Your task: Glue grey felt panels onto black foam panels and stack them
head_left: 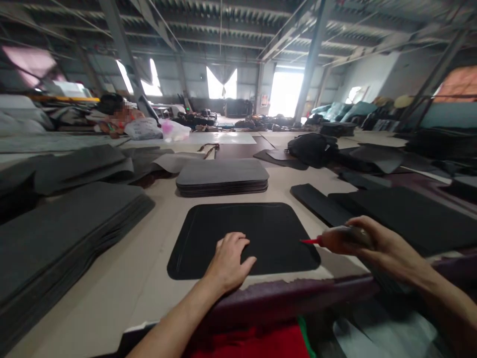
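A black panel (pixel 261 223) with rounded corners lies flat on the table before me. My left hand (pixel 233 258) rests on its near middle part, fingers spread and a little bent. At the right, my right hand (pixel 376 243) is wrapped round a squeeze bottle (pixel 341 238) with a red nozzle, held tilted on its side. The nozzle tip points left and is at the panel's right edge; whether it touches, I cannot tell. Behind the panel stands a neat stack of dark grey panels (pixel 222 174), also with rounded corners.
A tall pile of dark sheets (pixel 74 233) fills the left side. More black sheets (pixel 413 214) lie to the right, with a black bundle (pixel 312 148) farther back. A person (pixel 115 114) is at the far left near white plastic bags (pixel 143 128). The table's front edge has maroon covering (pixel 294 298).
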The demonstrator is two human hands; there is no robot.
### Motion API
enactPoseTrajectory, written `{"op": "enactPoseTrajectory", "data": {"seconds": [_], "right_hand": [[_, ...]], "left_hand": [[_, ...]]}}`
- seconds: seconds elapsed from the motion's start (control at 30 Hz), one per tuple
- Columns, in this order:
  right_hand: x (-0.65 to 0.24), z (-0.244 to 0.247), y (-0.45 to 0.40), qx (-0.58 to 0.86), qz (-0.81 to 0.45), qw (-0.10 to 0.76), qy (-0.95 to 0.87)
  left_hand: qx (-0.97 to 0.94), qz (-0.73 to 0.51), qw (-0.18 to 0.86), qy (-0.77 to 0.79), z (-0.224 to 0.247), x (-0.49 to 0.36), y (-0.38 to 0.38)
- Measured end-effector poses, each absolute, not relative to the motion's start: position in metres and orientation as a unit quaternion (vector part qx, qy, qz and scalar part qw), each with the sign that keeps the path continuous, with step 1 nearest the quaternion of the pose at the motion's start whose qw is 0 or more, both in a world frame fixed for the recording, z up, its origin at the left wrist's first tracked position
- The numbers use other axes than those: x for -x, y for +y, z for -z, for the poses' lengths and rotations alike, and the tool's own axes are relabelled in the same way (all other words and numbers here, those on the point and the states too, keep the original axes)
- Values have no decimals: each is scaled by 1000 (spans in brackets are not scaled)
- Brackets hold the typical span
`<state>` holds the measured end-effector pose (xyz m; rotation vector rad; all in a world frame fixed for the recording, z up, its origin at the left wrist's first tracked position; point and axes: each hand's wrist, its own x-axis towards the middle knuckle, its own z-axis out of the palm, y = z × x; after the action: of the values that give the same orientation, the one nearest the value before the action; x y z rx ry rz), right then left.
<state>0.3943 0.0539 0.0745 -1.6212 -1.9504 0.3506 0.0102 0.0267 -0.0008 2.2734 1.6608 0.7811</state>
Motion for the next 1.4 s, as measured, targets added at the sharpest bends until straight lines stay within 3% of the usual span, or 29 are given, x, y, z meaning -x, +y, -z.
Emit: {"op": "enactPoseTrajectory", "data": {"seconds": [0.1, 0.33, 0.57, 0.77, 1.0, 1.17, 1.4], "right_hand": [[-399, -66, 31, 608, -199, 286, -714], [-377, -61, -7, 609, -214, 343, -683], [-337, -48, 2, 551, -249, 329, -726], [-271, -56, 25, 454, -270, 281, -801], [-192, -60, 55, 331, -308, 230, -862], [-142, -66, 70, 254, -266, 224, -903], [-109, -67, 103, 267, -167, 235, -919]], "left_hand": [[-775, -270, 101, 562, 2, -11, 27], [-779, -287, 93, 550, 2, -10, 26], [-782, -304, 139, 525, -8, -4, 27], [-709, -372, 158, 578, -30, 71, 24], [-642, -370, 96, 664, -5, 157, -20], [-663, -356, 76, 654, 4, 157, -28], [-676, -335, 58, 654, 3, 155, -29]]}}
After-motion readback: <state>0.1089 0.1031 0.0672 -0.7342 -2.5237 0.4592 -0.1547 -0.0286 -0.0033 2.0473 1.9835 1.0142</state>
